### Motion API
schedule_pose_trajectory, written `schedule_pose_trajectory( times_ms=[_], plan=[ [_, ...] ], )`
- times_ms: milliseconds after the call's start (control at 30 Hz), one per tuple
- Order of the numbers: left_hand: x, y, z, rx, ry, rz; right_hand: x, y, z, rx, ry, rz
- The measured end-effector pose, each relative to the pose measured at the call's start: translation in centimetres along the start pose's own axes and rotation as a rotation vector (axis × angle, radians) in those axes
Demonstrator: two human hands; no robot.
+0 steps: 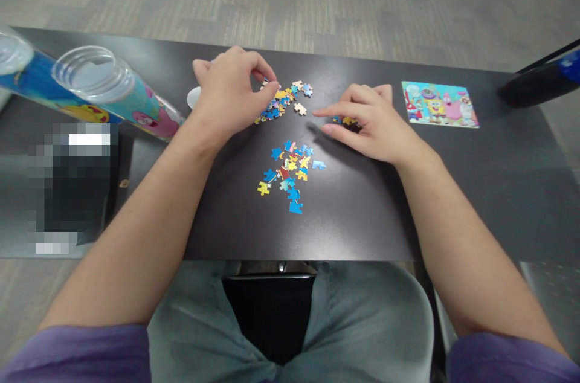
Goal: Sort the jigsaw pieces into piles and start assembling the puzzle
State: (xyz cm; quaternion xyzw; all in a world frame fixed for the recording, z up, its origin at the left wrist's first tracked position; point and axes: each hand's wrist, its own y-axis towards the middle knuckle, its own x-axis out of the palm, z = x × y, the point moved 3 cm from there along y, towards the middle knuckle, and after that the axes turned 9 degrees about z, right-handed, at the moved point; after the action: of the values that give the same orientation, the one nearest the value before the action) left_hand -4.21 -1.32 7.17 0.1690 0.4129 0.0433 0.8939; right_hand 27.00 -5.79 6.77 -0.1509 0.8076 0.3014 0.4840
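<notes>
My left hand (235, 90) is over the left edge of a pile of small jigsaw pieces (283, 99), thumb and forefinger pinched together; what they hold, if anything, is too small to name. To the right, my right hand (367, 117) hovers with forefinger and thumb apart, and more pieces (347, 121) show partly beneath it. Between the hands lies a piece with its pale side up (299, 109). Nearer my body, a looser group of mostly blue and yellow pieces (292, 174) is spread on the dark table (353, 214).
A colourful cartoon picture card (440, 105) lies on the right. Clear printed tubes (113, 90) stand at the left, with a white round object (194, 97) beside my left hand. A dark object (539, 84) is at the far right edge.
</notes>
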Motion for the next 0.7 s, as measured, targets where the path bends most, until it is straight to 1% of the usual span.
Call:
schedule_pose_trajectory(
  times_ms=[67,133,233,333,400,500,700],
  plan=[
    [-0.3,0.1,-0.3,-0.006,0.033,-0.032,0.2,0.0,-0.7,-0.009,0.002,-0.006],
    [-0.1,-0.1,0.0,0.030,0.033,-0.064,0.6,0.1,-1.0,0.004,-0.005,-0.016],
    [1.2,-1.0,0.9,0.129,0.014,-0.116,0.8,0.2,-1.0,0.023,-0.014,-0.005],
    [2.6,-1.9,1.9,0.170,0.050,-0.144,0.9,0.2,-0.8,0.040,-0.011,-0.003],
    [3.2,-2.2,2.3,0.164,0.067,-0.151,0.9,0.2,-0.6,0.046,-0.012,-0.005],
    [3.5,-2.2,2.4,0.134,0.049,-0.162,1.0,0.2,-0.3,0.045,-0.024,0.000],
    [3.6,-1.7,2.3,0.114,-0.134,-0.165,1.0,0.3,-0.3,0.039,-0.031,0.002]
  ],
)
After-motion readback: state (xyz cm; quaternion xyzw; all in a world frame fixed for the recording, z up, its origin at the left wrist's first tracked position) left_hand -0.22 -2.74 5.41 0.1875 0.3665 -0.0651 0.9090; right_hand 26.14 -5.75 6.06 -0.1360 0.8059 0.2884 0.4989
